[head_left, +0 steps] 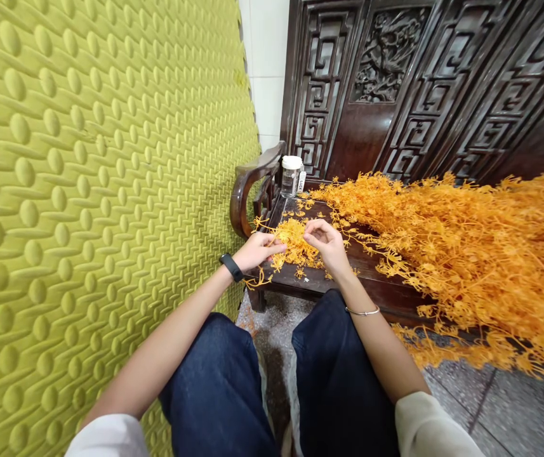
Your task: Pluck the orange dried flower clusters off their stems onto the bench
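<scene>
My left hand (256,249) and my right hand (327,243) meet over the near end of a dark wooden bench (386,293). Both are curled in a pinch on thin orange plastic sprigs at a small heap of orange pieces (295,244). The left wrist wears a black band, the right a thin silver bangle. A big pile of orange branching sprigs (481,254) covers the bench to the right and spills over its front edge. A small clear jar with a white lid (292,176) stands at the bench's back left corner.
A yellow-green embossed padded wall (100,190) fills the left side. The carved dark bench back (419,82) rises behind. The curved armrest (247,184) is at the bench's left end. My knees in dark trousers sit over a speckled floor (514,406).
</scene>
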Available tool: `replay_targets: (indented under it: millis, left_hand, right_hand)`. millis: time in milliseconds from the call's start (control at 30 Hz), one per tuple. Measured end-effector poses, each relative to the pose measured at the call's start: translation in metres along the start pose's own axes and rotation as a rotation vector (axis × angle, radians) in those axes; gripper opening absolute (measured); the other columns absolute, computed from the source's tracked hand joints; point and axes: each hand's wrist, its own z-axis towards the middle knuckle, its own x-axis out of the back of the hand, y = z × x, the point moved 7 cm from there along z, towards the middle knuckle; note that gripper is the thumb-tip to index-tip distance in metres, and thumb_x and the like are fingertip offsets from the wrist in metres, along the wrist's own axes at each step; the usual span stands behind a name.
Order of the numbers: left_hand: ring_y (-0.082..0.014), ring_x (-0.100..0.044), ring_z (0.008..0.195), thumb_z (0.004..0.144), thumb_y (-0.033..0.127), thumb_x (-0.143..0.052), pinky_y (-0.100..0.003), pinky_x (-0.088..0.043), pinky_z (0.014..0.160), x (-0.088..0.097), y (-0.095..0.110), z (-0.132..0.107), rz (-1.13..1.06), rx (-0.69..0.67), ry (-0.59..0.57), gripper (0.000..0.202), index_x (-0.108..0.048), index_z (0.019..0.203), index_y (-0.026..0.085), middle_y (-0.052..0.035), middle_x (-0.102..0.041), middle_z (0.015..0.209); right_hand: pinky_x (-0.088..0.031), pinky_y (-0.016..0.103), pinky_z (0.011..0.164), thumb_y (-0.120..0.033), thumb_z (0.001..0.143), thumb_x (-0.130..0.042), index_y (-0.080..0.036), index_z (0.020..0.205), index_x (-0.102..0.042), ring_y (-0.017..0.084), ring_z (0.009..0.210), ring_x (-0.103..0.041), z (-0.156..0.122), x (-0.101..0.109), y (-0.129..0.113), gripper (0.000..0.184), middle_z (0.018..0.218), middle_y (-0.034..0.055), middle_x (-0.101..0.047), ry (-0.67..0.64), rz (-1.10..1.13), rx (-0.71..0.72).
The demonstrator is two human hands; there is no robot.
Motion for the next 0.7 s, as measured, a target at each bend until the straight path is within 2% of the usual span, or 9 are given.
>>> replay_targets:
  millis: [100,200,267,333,400,500,600,700]
  left_hand:
    - [-0.0060,-0.039,0.046,0.074,0.039,-0.060,-0.021,-0.031,0.049,0.001,0.001,0.001,-0.015,-0.026,0.021,0.028,-0.054,0.065,0.013,0.0057,-0.044,0.049]
    - [-0.0083,-0.049,0.062,0.067,0.029,-0.067,-0.024,-0.041,0.062,0.003,0.006,0.000,-0.098,-0.087,0.085,0.021,-0.055,0.074,0.013,0.0024,-0.055,0.067]
    - [-0.0124,-0.055,0.079,0.060,0.022,-0.071,-0.027,-0.044,0.074,0.003,0.009,-0.001,-0.188,-0.102,0.104,0.034,-0.054,0.088,0.013,-0.0022,-0.059,0.087]
    - [-0.0162,-0.055,0.096,0.054,0.019,-0.076,-0.030,-0.044,0.082,0.002,0.010,-0.001,-0.257,-0.105,0.110,0.052,-0.051,0.100,0.015,-0.0061,-0.057,0.104]
    - [-0.0175,-0.054,0.102,0.052,0.020,-0.078,-0.031,-0.044,0.085,0.001,0.010,-0.001,-0.327,-0.110,0.110,0.063,-0.048,0.108,0.018,-0.0072,-0.056,0.112]
    - [-0.0149,-0.058,0.091,0.056,0.025,-0.078,-0.033,-0.044,0.085,-0.002,0.005,0.001,-0.430,-0.084,0.085,0.062,-0.048,0.109,0.017,-0.0059,-0.061,0.100]
    - [-0.0115,-0.058,0.074,0.057,0.028,-0.078,-0.032,-0.045,0.079,-0.004,0.001,0.004,-0.426,-0.042,0.066,0.046,-0.056,0.094,0.011,-0.0026,-0.063,0.081]
    - [-0.0091,-0.055,0.065,0.056,0.029,-0.078,-0.029,-0.044,0.072,-0.004,0.003,0.004,-0.391,-0.015,0.075,0.037,-0.060,0.080,0.009,-0.0002,-0.062,0.072]
  right_hand:
    - [-0.047,0.027,0.063,-0.043,0.073,-0.066,-0.021,0.076,-0.051,0.011,0.065,-0.054,-0.001,-0.002,0.007,0.026,0.084,0.0014,-0.059,-0.017,0.083,-0.104]
    - [-0.048,0.026,0.062,-0.044,0.073,-0.065,-0.022,0.078,-0.048,0.011,0.065,-0.056,-0.002,-0.006,0.007,0.028,0.087,0.0019,-0.061,-0.028,0.120,-0.126]
    - [-0.050,0.027,0.067,-0.043,0.072,-0.067,-0.022,0.080,-0.049,0.013,0.073,-0.058,-0.003,-0.010,0.005,0.029,0.085,0.0018,-0.060,-0.041,0.130,-0.114]
    - [-0.051,0.029,0.073,-0.042,0.071,-0.068,-0.023,0.084,-0.049,0.014,0.078,-0.059,-0.004,-0.014,0.003,0.030,0.085,0.0018,-0.060,-0.054,0.122,-0.105]
    - [-0.050,0.031,0.079,-0.042,0.072,-0.067,-0.023,0.085,-0.050,0.015,0.080,-0.059,-0.006,-0.018,0.001,0.029,0.084,0.0019,-0.060,-0.080,0.106,-0.098]
    - [-0.049,0.032,0.083,-0.042,0.073,-0.065,-0.022,0.083,-0.053,0.015,0.083,-0.059,-0.007,-0.024,-0.002,0.025,0.084,0.0020,-0.059,-0.125,0.080,-0.079]
    - [-0.048,0.030,0.082,-0.037,0.074,-0.064,-0.021,0.080,-0.056,0.015,0.084,-0.057,-0.008,-0.024,-0.003,0.018,0.083,0.0019,-0.058,-0.122,0.072,-0.055]
    - [-0.048,0.030,0.080,-0.034,0.076,-0.062,-0.021,0.080,-0.057,0.014,0.083,-0.057,-0.008,-0.022,0.001,0.015,0.084,0.0018,-0.058,-0.087,0.115,-0.081]
